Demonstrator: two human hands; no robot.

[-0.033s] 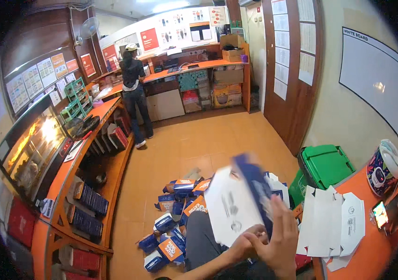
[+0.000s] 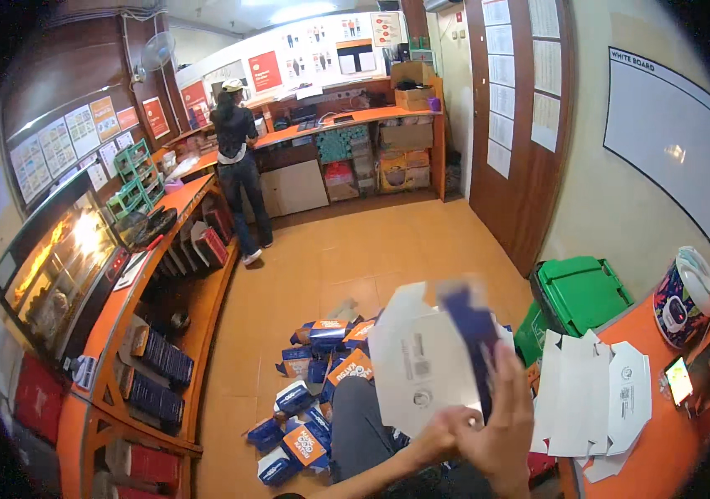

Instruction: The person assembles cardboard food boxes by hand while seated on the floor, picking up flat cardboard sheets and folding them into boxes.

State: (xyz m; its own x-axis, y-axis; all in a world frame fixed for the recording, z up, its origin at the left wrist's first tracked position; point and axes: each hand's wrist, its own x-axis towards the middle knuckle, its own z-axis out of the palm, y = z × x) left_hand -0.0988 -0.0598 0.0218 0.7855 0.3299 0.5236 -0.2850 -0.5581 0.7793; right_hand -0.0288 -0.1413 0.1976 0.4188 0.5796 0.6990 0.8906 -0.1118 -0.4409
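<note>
Above my lap is a partly folded cardboard food box (image 2: 428,358), its white printed inside toward me and a dark blue panel bent up along its right side. My left hand (image 2: 446,434) pinches the box's lower edge. On the right, my right hand (image 2: 500,416) grips the blue panel, long fingers laid against its outside and thumb near my left hand. The panel's upper end is smeared by motion. Flat white box blanks (image 2: 575,395) lie stacked on the orange table beside my right hand.
Several folded blue and orange boxes (image 2: 305,443) lie heaped on the floor by my leg. A green bin (image 2: 583,291) stands at the right. A lit phone (image 2: 678,381) and a patterned bucket (image 2: 686,308) are on the table. Another person (image 2: 237,166) stands at the far counter.
The box in my hands has turned a little, its white face now more squarely toward me. Its blue panel has tipped to the right. Both hands stay on it.
</note>
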